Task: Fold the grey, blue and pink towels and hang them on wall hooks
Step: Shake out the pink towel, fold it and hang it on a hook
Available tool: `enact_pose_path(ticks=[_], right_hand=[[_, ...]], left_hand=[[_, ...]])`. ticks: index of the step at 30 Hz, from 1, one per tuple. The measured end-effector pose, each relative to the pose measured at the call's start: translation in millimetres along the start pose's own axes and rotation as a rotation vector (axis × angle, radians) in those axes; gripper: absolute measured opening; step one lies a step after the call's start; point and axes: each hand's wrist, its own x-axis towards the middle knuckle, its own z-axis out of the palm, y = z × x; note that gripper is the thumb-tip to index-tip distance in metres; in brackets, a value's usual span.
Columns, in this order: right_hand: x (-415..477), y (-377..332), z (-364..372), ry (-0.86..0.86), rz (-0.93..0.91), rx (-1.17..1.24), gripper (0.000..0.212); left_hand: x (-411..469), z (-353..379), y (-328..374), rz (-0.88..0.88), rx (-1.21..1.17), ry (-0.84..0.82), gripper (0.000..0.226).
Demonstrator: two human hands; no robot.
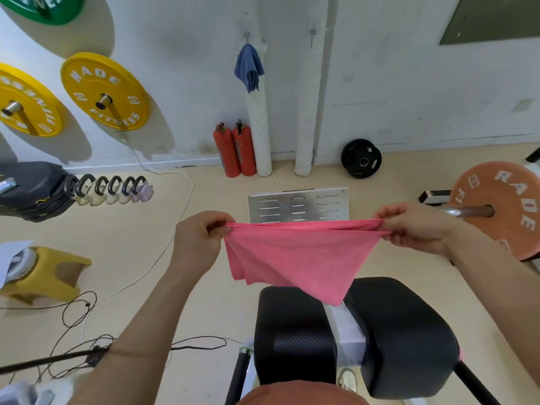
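The pink towel is stretched in the air between the person's two hands, its top edge pulled into a taut, bunched line. The left hand pinches one end in curled fingers and the right hand pinches the other. Below that line the cloth hangs doubled in layers, sagging to a point nearer the right hand, and that point dangles in front of the two black pads of a gym machine. Behind the towel a slotted metal plate lies on the floor. On the wall beyond, the blue towel hangs bunched from a hook, with a second hook just to its right, each above a white wrapped pipe. Two red extinguishers stand at the foot of the left pipe. The yellow plates pegged to the wall at left read "RADE FITNESS", and the orange plate on a bar at right shows "RADE" too. A small black plate leans against the wall, and a yellow stool sits on the floor at left among loose cables.
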Motion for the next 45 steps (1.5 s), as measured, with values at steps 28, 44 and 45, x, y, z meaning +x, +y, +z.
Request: enact_pose_path(ticks=[28,44,45], right_hand=[[88.0,193.1,2.8,0.162,0.072,-0.582,0.024],[269.5,211.0,-13.6,-0.042,-0.005,-0.606,0.056],[284.5,209.9,-11.0,-0.050,-0.019,-0.617,0.058]], left_hand=[[-36.9,260.1,-97.4,-0.405,0.208,-0.665,0.028],[54.0,389.2,-132.6,-0.452,0.282,-0.626,0.040],[64.0,396.2,-140.8,-0.454,0.286,-0.624,0.041]])
